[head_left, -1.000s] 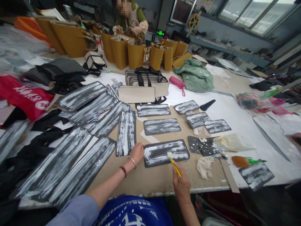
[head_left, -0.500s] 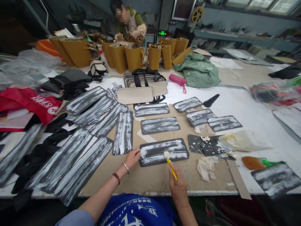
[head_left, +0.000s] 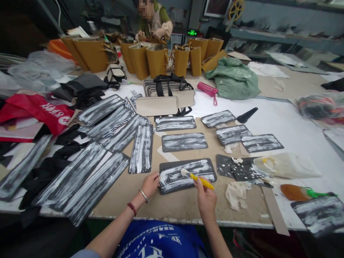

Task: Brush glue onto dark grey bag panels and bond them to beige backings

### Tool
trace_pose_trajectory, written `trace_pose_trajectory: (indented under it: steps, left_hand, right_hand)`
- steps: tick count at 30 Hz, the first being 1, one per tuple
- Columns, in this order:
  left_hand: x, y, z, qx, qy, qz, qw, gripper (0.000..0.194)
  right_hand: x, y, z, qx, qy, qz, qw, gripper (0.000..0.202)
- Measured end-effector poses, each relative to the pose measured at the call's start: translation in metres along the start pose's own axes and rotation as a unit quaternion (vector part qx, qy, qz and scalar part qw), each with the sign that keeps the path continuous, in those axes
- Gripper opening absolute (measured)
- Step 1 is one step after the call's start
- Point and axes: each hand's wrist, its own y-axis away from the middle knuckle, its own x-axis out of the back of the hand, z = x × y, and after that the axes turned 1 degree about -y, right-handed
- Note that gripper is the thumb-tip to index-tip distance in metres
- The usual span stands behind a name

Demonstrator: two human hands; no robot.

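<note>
A black rounded panel (head_left: 188, 175) smeared with white glue lies near the table's front edge. My right hand (head_left: 206, 199) grips a yellow-handled brush (head_left: 197, 177), whose white bristles rest on the middle of that panel. My left hand (head_left: 150, 184) presses its fingertips on the panel's left end, holding it flat. Two similar glue-coated panels (head_left: 184, 142) lie just behind it.
Long glued black strips (head_left: 88, 179) fan out at the left. Small glued pieces (head_left: 232, 134), a glue bag (head_left: 285, 165), rags (head_left: 236, 193) and a brown item (head_left: 294, 192) lie at the right. Tan bags (head_left: 156, 62) and a person (head_left: 154, 19) are at the far side.
The brush has swung from pointing away from me to lying sideways, its bristles moved left across the panel. My left hand stays on the panel's left end. The camera tilted slightly.
</note>
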Motion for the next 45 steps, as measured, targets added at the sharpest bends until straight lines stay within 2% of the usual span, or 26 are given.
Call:
trace_pose_trajectory:
  steps: [2, 6, 9, 11, 13, 17, 20, 24, 30, 34, 36, 39, 41, 43, 45]
  left_hand:
    - [-0.001, 0.001, -0.001, 0.006, 0.0, 0.004, 1.0, 0.017]
    - [-0.002, 0.003, 0.0, 0.01, -0.009, 0.006, 1.0, 0.016]
    - [-0.001, 0.005, 0.0, 0.008, -0.025, 0.006, 1.0, 0.018]
    - [0.0, 0.006, 0.0, 0.007, -0.032, 0.006, 0.999, 0.02]
    - [0.001, 0.007, -0.001, 0.006, -0.034, 0.005, 0.999, 0.02]
    - [0.002, 0.006, -0.001, -0.003, -0.033, 0.002, 0.999, 0.021]
    - [0.004, 0.006, -0.001, -0.008, -0.027, -0.003, 1.0, 0.02]
    - [0.013, 0.005, -0.005, -0.008, -0.015, -0.011, 1.0, 0.021]
    - [0.031, 0.006, -0.015, 0.007, 0.003, -0.021, 1.0, 0.024]
    - [0.037, 0.007, -0.015, 0.006, 0.01, -0.039, 0.999, 0.028]
    - [0.038, 0.007, -0.015, 0.008, 0.02, -0.044, 0.999, 0.029]
    - [0.039, 0.005, -0.016, 0.013, 0.023, -0.055, 0.998, 0.029]
    - [0.039, 0.003, -0.017, 0.015, 0.022, -0.064, 0.998, 0.029]
    - [0.038, 0.002, -0.017, 0.022, 0.028, -0.067, 0.997, 0.032]
    - [0.037, 0.003, -0.016, 0.028, 0.035, -0.064, 0.997, 0.036]
  right_hand:
    - [-0.008, 0.001, -0.008, -0.011, -0.026, -0.027, 0.999, 0.041]
    - [-0.043, 0.006, -0.013, -0.033, -0.085, -0.117, 0.989, 0.038]
    - [-0.047, -0.004, -0.005, 0.017, -0.03, -0.112, 0.993, 0.036]
    - [-0.03, -0.019, 0.002, 0.061, 0.026, -0.058, 0.996, 0.036]
    - [-0.003, -0.037, 0.007, 0.091, 0.069, 0.008, 0.993, 0.039]
    - [0.047, -0.07, 0.005, 0.107, 0.129, 0.11, 0.98, 0.045]
    - [0.067, -0.076, -0.002, 0.113, 0.15, 0.15, 0.971, 0.048]
    - [0.071, -0.051, -0.011, 0.112, 0.14, 0.161, 0.97, 0.047]
    - [0.061, -0.01, -0.003, 0.035, 0.099, 0.125, 0.987, 0.049]
    - [0.057, 0.008, -0.003, 0.007, 0.178, 0.174, 0.969, 0.053]
    - [0.046, 0.024, -0.008, 0.003, 0.173, 0.175, 0.969, 0.052]
    - [0.018, 0.047, -0.006, -0.026, 0.069, 0.115, 0.991, 0.051]
    - [0.004, 0.054, 0.002, -0.041, 0.011, 0.1, 0.994, 0.051]
    - [0.005, 0.052, 0.011, -0.042, 0.011, 0.133, 0.99, 0.051]
    - [0.02, 0.047, 0.017, -0.032, 0.058, 0.192, 0.979, 0.05]
